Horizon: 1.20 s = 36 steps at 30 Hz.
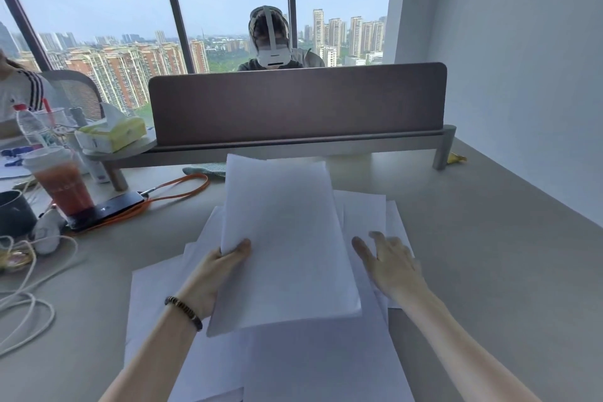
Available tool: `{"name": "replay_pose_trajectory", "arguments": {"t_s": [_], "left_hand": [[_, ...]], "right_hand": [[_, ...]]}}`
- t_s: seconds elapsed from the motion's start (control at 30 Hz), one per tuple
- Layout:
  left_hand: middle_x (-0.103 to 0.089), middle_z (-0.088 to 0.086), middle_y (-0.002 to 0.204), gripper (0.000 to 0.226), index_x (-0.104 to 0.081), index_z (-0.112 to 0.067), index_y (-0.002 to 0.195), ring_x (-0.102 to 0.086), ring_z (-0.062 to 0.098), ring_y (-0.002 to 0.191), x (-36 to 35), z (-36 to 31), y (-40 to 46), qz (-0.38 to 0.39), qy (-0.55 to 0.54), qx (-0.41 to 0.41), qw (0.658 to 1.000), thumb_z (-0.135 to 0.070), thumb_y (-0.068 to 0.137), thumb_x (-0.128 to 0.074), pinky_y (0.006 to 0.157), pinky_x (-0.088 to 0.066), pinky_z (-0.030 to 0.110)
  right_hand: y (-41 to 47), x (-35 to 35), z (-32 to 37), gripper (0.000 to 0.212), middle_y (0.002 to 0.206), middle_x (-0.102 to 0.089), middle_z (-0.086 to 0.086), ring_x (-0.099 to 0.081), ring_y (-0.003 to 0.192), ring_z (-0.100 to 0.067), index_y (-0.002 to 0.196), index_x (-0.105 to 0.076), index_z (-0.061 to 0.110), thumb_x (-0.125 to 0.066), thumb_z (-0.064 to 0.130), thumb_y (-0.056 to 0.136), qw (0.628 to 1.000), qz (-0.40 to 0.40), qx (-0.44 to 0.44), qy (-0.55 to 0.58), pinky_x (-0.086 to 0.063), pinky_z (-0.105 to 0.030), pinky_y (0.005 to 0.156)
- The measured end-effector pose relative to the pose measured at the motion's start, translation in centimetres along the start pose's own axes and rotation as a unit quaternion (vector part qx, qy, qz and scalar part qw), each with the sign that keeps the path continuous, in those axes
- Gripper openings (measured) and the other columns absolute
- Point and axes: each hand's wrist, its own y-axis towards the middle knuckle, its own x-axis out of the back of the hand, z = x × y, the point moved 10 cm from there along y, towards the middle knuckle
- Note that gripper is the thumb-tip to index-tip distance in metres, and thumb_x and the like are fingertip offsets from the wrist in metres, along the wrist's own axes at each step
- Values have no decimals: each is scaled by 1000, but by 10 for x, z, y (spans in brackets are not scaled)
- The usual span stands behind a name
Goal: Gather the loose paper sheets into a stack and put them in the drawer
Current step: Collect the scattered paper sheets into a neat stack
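From the head camera we are seeing the left hand [225, 266] gripping a small stack of sheets [287, 238] by its left edge, the thumb pressing on top and the fingers curling underneath, so the stack is tilting up off the desk [489, 238] with its far edge reaching toward the divider panel [297, 101]. A beaded bracelet [183, 313] is circling that wrist. The right hand [390, 263] is hovering just right of the held stack, fingers straight and spread apart, holding nothing; we cannot tell whether it is touching the paper below. More loose sheets [326, 365] are lying overlapped on the desk under both hands, fanning out from the middle toward the near edge. Toward the desk's left edge an iced tea cup [62, 181] is standing on a dark phone [107, 209], beside an orange strap [182, 188]. A tissue pack [112, 132] is sitting on the shelf's left end, and white cables [26, 300] are looping at the near left. A person wearing a headset [272, 42] is sitting behind the divider panel.
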Motion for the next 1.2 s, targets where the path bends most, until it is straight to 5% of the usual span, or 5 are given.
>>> {"name": "replay_pose_trajectory", "arguments": {"t_s": [0.13,0.37,0.8,1.03,1.2], "left_hand": [[-77,16,92,23,-71,-3,104,-73,29,74,22,26,5,-43,8,43,998,-22,93,-66,72,-61,40],[-74,19,104,32,-67,0,112,-71,35,90,18,32,14,-65,17,43,997,-23,91,-70,83,-57,48],[-74,20,106,37,-65,-1,117,-71,37,95,2,32,21,-30,36,63,997,-26,90,-71,82,-58,51],[-74,20,106,36,-66,0,115,-71,36,90,-5,33,21,-28,50,69,996,-26,90,-70,71,-59,41],[-75,19,101,33,-69,0,111,-72,34,86,-4,34,24,-31,69,59,995,-26,91,-70,70,-60,41]], "right_hand": [[2,-27,-24,77,162,-11,-29,-6,151,-44,151,-25,35,-18,80,88,987,41,-33,-152,-5,-67,115],[-1,-30,-15,56,149,-37,-17,-23,144,-40,123,-55,31,-36,71,90,987,39,34,-153,-17,-54,117],[0,0,-25,89,137,-48,-15,-41,130,-36,151,-22,26,-56,69,80,987,-35,-38,-151,-34,-45,102],[18,-3,-33,87,136,-41,-20,-31,134,-36,150,-29,22,-77,33,78,995,-8,-74,61,-35,-36,95],[21,-2,-34,84,115,-56,-8,-55,107,-29,148,-33,18,-79,13,77,977,-10,-75,200,-43,-30,76]]}}
